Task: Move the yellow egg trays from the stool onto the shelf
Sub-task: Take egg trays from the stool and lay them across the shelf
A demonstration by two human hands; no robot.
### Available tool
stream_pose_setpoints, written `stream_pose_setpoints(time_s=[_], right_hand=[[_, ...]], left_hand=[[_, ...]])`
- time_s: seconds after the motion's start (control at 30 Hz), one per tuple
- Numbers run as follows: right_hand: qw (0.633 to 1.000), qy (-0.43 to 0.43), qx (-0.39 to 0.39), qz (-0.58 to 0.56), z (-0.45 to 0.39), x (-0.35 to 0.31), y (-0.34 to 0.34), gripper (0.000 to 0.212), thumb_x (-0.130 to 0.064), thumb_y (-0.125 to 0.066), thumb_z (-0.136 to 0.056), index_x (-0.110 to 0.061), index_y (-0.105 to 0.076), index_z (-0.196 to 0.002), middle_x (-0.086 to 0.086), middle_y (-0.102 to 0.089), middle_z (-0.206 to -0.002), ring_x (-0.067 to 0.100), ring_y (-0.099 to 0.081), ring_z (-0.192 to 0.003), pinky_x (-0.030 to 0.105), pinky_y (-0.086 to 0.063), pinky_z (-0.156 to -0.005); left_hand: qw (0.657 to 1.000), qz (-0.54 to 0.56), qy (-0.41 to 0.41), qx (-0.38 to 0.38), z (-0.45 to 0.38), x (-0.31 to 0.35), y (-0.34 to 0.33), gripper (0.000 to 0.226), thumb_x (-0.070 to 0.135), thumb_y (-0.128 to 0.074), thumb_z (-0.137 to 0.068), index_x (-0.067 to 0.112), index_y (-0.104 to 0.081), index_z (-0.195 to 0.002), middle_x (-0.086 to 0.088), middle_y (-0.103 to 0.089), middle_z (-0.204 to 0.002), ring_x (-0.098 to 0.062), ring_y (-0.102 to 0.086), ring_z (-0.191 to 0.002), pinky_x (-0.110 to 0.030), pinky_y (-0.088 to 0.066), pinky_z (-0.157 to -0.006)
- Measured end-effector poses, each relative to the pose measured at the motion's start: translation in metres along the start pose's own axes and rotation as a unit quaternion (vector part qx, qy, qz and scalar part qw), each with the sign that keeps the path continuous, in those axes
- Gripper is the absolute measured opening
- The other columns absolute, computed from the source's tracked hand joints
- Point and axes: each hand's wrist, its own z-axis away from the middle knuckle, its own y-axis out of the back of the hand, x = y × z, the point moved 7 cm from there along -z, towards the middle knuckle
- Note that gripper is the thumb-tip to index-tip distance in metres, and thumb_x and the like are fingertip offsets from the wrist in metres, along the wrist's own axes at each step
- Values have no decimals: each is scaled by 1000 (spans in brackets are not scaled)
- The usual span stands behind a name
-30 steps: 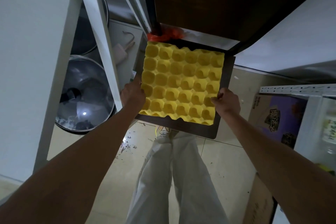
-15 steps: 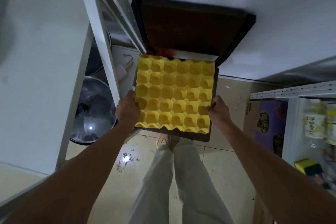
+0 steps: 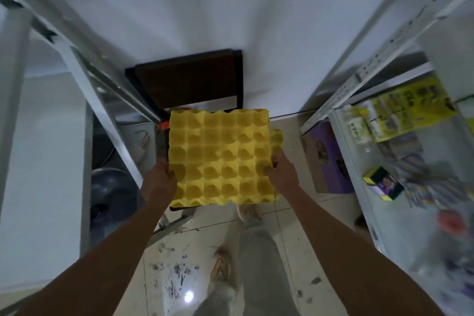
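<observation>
Yellow egg trays (image 3: pixel 220 159), held level in front of the person, above the floor and partly over the near edge of a dark stool (image 3: pixel 188 79); a second tray's rim juts out at the right side, so this appears to be a stack and not a single tray.

Left: a white metal shelf frame (image 3: pixel 102 84) with a dim round pan (image 3: pixel 112 200) low down inside it. The left hand (image 3: pixel 160 179) is closed on the stack's left edge, thumb on top and the other fingers hidden beneath.

Centre: the cups of the top tray face upward. An orange fitting (image 3: pixel 163 126) shows just beside the tray's far left corner.

Right: the right hand (image 3: pixel 280 174) is clamped on the right edge in the same manner, close to the offset lower tray. Beyond it stands a second shelf unit (image 3: pixel 372 72) with packaged goods.

Handling, as a judgement: moulded pulp flexes and stacked trays slide, so both hands should press inward evenly and keep the stack flat during the carry. The protruding tray is the likeliest to slip; squaring it first would help. Approach the shelf edge-on, clear of the uprights.

Writing: a purple carton (image 3: pixel 328 159) and yellow packages (image 3: pixel 407 108) carry print, and a white label bears dark characters, but motion blur leaves all of it unreadable. No brand can be made out.
</observation>
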Motion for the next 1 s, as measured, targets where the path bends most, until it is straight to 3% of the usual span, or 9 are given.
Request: stream_pose_setpoints(time_s=[0.1,0.23,0.33,0.43,0.53,0.7,0.8,0.87,1.0], right_hand=[[1000,19,12,-3,-13,-4,-14,26,-21,-64,-89,-12,-53,-111,-1,-56,-87,26,-58,-83,32,-40,-68],[996,72,31,-46,-12,-17,-27,12,-17,-60,-90,-19,-50,-97,-10,-52,-75,12,-52,-68,31,-39,-60],[993,94,0,-73,-5,-32,-40,12,-10,-58,-90,-16,-52,-97,-7,-55,-77,6,-52,-68,32,-42,-61],[992,89,-8,-88,-4,-30,-48,12,-8,-57,-91,-15,-52,-98,-8,-55,-79,1,-52,-69,29,-41,-59],[993,61,19,-98,-17,-9,-44,16,-7,-57,-90,-20,-50,-96,-11,-55,-75,2,-53,-68,22,-38,-57],[992,17,50,-119,-46,44,-27,15,-15,-56,-85,-8,-51,-98,14,-64,-86,26,-61,-77,29,-43,-59],[988,-19,62,-143,-65,76,-28,24,-21,-51,-80,-8,-51,-100,16,-68,-92,31,-66,-85,41,-52,-66],[985,-32,78,-149,-76,94,-32,24,-20,-50,-80,-6,-51,-99,17,-67,-89,32,-65,-81,46,-52,-65],[986,-41,106,-119,-95,117,-39,22,-19,-52,-83,-5,-54,-99,10,-57,-89,23,-55,-76,32,-39,-65]], left_hand=[[999,6,19,38,4,-19,-1,12,20,-44,-92,25,-36,-84,-1,-49,-70,-28,-50,-64,-34,-40,-57],[996,39,60,60,14,-49,-2,13,21,-46,-93,27,-38,-85,0,-53,-70,-21,-52,-60,-28,-33,-50],[993,48,91,63,24,-72,-3,14,19,-47,-95,26,-40,-85,0,-54,-70,-17,-52,-59,-29,-39,-53],[993,33,103,50,25,-75,-13,11,22,-48,-98,26,-43,-89,-4,-60,-75,-26,-60,-66,-38,-51,-62],[995,29,81,55,17,-51,-22,4,23,-48,-100,25,-46,-97,-7,-62,-81,-31,-61,-72,-40,-50,-64],[999,10,-11,33,-15,16,-49,4,17,-50,-97,17,-49,-100,-13,-60,-84,-37,-62,-79,-41,-49,-68],[998,12,-54,17,-44,50,-74,3,9,-51,-95,10,-49,-96,-13,-56,-84,-37,-60,-79,-39,-43,-63],[998,14,-64,8,-61,62,-93,7,8,-51,-96,7,-52,-103,-16,-55,-99,-39,-59,-83,-39,-43,-63],[997,-1,-63,-47,-84,70,-135,16,8,-50,-98,5,-51,-113,-21,-55,-110,-42,-60,-90,-45,-52,-69]])
